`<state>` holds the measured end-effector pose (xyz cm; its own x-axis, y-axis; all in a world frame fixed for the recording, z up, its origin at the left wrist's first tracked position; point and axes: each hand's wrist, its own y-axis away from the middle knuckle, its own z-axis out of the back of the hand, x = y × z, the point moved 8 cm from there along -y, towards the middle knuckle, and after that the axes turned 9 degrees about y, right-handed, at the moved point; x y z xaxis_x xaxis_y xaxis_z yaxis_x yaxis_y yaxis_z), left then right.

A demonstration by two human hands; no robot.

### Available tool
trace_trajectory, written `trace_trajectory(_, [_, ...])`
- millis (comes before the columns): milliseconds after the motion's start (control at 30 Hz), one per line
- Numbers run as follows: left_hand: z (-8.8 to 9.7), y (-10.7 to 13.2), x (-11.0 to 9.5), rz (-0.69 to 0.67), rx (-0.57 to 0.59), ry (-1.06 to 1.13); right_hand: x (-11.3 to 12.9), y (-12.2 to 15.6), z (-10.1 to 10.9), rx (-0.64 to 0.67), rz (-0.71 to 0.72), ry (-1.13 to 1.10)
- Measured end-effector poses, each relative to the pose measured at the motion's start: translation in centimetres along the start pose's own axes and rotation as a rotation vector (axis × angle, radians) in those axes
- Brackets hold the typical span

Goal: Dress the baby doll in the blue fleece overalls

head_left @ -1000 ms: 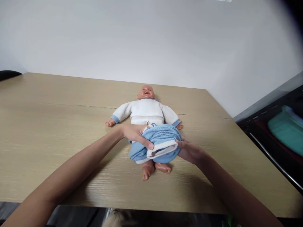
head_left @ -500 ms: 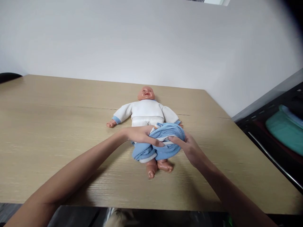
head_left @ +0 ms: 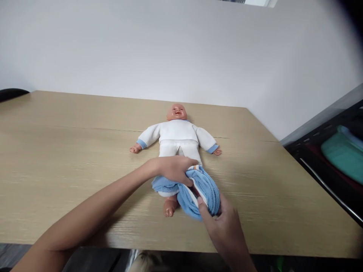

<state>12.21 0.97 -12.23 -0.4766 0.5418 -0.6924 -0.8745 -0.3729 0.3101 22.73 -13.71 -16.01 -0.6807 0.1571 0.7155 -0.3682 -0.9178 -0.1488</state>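
Note:
A baby doll [head_left: 179,130] in a white top and white trousers lies on its back on the table, head toward the wall. Bunched blue terry pants [head_left: 202,185] with white trim surround its lower legs. Gripping the upper edge of the bunched cloth is my left hand [head_left: 176,168], which covers part of the doll's thighs. My right hand [head_left: 222,219] pinches the lower right edge, thumb on the white trim. One bare doll foot [head_left: 170,206] sticks out at the left leg opening; the other foot is hidden by the cloth.
The wooden table [head_left: 85,158] reaches back to a pale wall [head_left: 141,49]. At the right stands a dark rack [head_left: 312,158] holding a green item [head_left: 344,155]. A black rounded object [head_left: 13,93] shows past the table's left edge.
My right hand has moved down and left, toward me, drawing the blue cloth lower over the right-side foot. The white trousers show more. My left hand has shifted slightly.

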Motion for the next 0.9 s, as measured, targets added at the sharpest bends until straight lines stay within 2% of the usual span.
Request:
trace_trajectory(167, [-0.6, 0.4, -0.2, 0.103, -0.011, -0.124, -0.8, 0.3, 1.4, -0.243, 0.142, 0.202])
trace_trajectory(267, [-1.3, 0.5, -0.2, 0.096, -0.035, -0.129, -1.6, 1.0, 1.2, -0.292, 0.147, 0.137])
trace_trajectory(433, [-1.9, 0.6, 0.1, 0.092, -0.038, -0.129, -3.6, 1.5, -0.4, -0.124, -0.048, -0.084])
trace_trajectory(600, [-1.8, 0.6, -0.4, -0.014, 0.01, 0.021, -5.2, 1.9, -2.8, 0.12, -0.232, -0.434])
trace_trajectory(767, [-1.3, 0.9, -0.8, -0.16, -0.021, 0.35, -5.8, 1.5, -3.8, 0.126, -0.225, -0.52])
trace_trajectory(900, [-1.0, 1.5, -0.7, -0.22, -0.107, 0.459, -5.5, 1.4, -3.8, 0.107, -0.207, -0.563])
